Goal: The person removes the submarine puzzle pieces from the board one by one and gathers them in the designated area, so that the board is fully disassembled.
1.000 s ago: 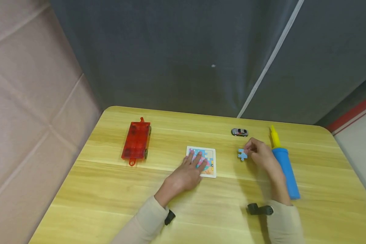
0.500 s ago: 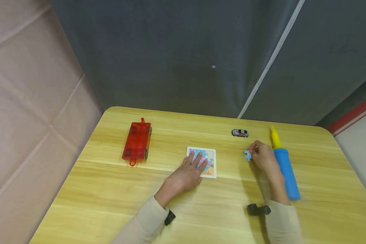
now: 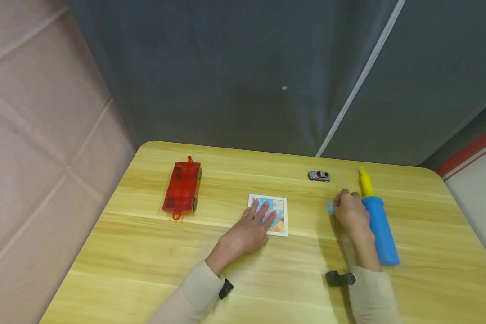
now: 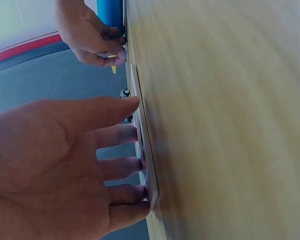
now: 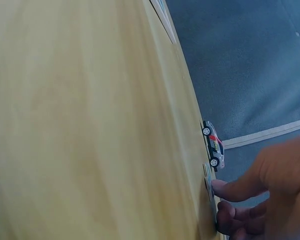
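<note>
A square jigsaw puzzle in a white frame lies on the table, its picture pink, blue and sandy, with a gap at the upper right. My left hand rests on it with fingers spread and straight, covering much of its left side. To the right, my right hand pinches a light blue puzzle piece low over the table. Most of that piece is hidden behind the fingers. In the right wrist view the thumb presses on the piece, which lies close to the tabletop.
Behind the right hand stands a small silver toy car. A blue pump with a yellow nozzle lies just right of that hand. At the far left is a red see-through toy wagon. A dark curtain hangs behind the table.
My right hand has drawn the puzzle piece a little to the right, and less of the piece shows past the fingers. The left hand stays on the puzzle.
</note>
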`<state>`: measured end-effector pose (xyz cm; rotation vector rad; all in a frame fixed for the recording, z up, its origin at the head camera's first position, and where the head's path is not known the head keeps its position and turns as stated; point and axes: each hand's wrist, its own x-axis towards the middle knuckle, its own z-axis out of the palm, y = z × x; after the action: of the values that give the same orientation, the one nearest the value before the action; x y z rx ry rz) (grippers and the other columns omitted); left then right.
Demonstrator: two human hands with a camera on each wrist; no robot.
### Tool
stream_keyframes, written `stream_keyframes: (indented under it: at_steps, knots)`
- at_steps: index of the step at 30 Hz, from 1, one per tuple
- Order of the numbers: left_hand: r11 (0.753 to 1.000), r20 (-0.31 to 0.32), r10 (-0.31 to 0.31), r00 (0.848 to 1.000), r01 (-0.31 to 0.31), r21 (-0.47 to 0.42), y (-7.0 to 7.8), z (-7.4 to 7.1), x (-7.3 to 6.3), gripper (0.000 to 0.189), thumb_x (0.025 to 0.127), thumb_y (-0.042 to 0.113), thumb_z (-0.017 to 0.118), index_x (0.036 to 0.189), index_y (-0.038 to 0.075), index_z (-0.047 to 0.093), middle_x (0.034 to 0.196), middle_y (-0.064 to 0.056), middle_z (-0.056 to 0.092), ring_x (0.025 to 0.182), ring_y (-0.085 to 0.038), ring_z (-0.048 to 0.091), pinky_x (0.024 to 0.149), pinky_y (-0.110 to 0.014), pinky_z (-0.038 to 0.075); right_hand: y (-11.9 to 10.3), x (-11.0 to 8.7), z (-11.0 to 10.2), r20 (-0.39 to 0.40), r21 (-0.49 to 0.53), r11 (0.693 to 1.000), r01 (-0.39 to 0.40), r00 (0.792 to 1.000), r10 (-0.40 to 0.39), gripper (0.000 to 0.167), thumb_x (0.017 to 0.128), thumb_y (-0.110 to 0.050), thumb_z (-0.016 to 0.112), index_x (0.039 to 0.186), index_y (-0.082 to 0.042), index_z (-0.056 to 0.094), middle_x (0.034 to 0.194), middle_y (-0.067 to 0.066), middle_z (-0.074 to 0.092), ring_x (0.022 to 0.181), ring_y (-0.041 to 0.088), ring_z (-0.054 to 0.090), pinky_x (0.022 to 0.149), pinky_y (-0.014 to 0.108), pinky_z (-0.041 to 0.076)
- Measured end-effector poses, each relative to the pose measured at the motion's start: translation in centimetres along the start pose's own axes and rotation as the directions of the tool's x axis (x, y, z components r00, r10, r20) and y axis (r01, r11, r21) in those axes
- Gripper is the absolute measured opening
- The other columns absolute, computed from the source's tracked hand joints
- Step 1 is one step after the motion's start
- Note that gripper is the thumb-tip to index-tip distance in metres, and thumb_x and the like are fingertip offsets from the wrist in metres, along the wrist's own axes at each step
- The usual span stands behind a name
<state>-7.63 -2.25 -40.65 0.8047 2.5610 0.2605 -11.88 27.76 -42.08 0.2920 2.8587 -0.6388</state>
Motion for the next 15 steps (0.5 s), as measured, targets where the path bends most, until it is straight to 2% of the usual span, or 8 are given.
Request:
stream_keyframes:
  at_steps: [4, 15]
  knots:
    - [1.000, 0.011, -0.015, 1.000, 0.015, -0.002, 0.15, -0.08, -0.06, 0.062, 0.118, 0.026, 0.052, 0.174, 0.010, 0.031, 0.184, -0.017, 0.014, 0.171, -0.040, 0.008, 0.138, -0.052, 0.019, 0.06, -0.18, 0.08, -0.005, -0.011, 1.000, -0.005, 1.000, 0.005, 0.019, 0.108, -0.005, 0.058, 0.118, 0.011, 0.062, 0.119, 0.037, 0.054, 0.098, 0.049, 0.058, 0.078, 0.061, 0.054]
    - [0.999, 0.009, -0.044, 0.999, 0.044, -0.011, 0.14, 0.33, 0.19, 0.063, 0.117, 0.027, 0.051, 0.175, 0.014, 0.030, 0.183, -0.025, 0.004, 0.172, -0.040, 0.002, 0.139, -0.050, 0.016, 0.20, -0.15, 0.14, -0.010, -0.018, 1.000, 0.008, 1.000, -0.008, 0.012, 0.107, -0.003, 0.058, 0.112, 0.008, 0.060, 0.109, 0.030, 0.056, 0.092, 0.044, 0.058, 0.071, 0.055, 0.053]
